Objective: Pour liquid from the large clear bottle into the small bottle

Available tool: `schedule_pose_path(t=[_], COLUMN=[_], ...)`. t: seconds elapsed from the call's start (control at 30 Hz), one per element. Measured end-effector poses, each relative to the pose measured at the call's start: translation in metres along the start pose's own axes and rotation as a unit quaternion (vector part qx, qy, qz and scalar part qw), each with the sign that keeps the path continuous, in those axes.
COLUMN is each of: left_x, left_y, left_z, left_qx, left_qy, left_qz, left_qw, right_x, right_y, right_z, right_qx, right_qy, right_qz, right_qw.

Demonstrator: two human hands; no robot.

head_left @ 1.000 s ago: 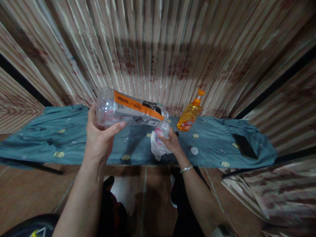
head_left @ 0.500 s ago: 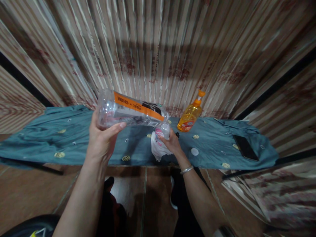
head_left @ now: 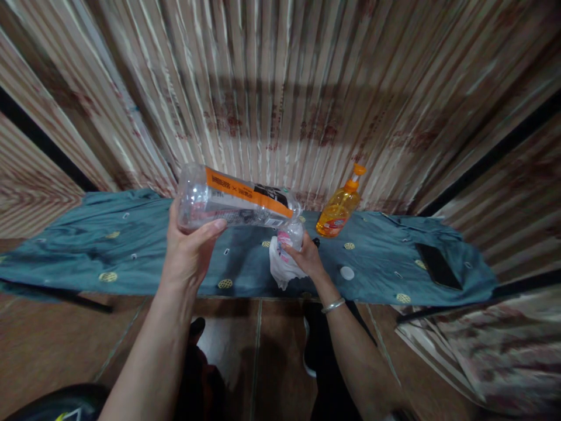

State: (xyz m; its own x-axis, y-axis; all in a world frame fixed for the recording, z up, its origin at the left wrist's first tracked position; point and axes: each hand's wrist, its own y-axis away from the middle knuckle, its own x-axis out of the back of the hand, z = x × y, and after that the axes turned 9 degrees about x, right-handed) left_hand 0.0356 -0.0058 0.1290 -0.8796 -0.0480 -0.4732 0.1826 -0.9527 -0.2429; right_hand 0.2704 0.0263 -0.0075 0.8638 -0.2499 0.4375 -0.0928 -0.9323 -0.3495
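My left hand (head_left: 191, 242) is wrapped round the base end of a large clear plastic bottle (head_left: 236, 199) with an orange and grey label. That bottle is tipped nearly level, its neck pointing right and slightly down. Below its mouth, my right hand (head_left: 307, 252) grips a small clear bottle (head_left: 292, 235) with pink print. The two mouths are close together; whether they touch I cannot tell. A white cloth (head_left: 283, 269) hangs or lies under the small bottle, partly behind my right fingers. Whether any liquid runs between the bottles does not show.
An orange pump bottle (head_left: 339, 207) stands behind and right of my right hand. A white round cap (head_left: 347, 273) and a black phone (head_left: 438, 266) lie on the teal tablecloth (head_left: 144, 245). A striped curtain (head_left: 272, 105) hangs behind; black poles slant at both sides.
Both hands and bottles sit slightly lower and farther right in view, as does the whole scene. The grips and the large bottle's tilt look nearly the same.
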Motion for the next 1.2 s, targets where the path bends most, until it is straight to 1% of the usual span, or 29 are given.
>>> schedule_pose_path(t=[0.1,0.3,0.43,0.57,0.8,0.9,1.07,1.2], left_x=[-0.003,-0.003,-0.008,-0.013,-0.008,-0.009,-0.014,-0.014], left_y=[0.001,0.001,0.004,0.008,0.008,0.008,0.011,0.011], left_z=[0.002,0.000,0.002,0.002,0.002,0.004,0.007,0.006], left_qx=[0.033,0.036,0.035,0.043,0.072,0.086,0.072,0.072], left_qy=[0.028,0.009,0.027,0.024,0.013,0.009,0.007,-0.003], left_qz=[0.023,0.025,0.019,-0.002,-0.009,-0.005,-0.003,0.001], left_qw=[0.999,0.999,0.999,0.999,0.997,0.996,0.997,0.997], right_x=[0.000,-0.001,0.000,0.001,0.002,0.002,0.001,0.000], right_y=[0.000,0.001,0.001,0.001,0.002,0.001,0.001,0.001], right_z=[-0.001,0.001,0.001,-0.001,-0.003,-0.003,0.000,0.002], right_qx=[-0.002,0.005,0.009,-0.001,-0.006,-0.008,0.009,0.011], right_qy=[-0.006,-0.005,-0.009,-0.011,-0.016,-0.012,-0.016,-0.005], right_qz=[-0.005,0.003,0.005,-0.006,-0.008,-0.008,-0.001,0.003], right_qw=[1.000,1.000,1.000,1.000,1.000,1.000,1.000,1.000])
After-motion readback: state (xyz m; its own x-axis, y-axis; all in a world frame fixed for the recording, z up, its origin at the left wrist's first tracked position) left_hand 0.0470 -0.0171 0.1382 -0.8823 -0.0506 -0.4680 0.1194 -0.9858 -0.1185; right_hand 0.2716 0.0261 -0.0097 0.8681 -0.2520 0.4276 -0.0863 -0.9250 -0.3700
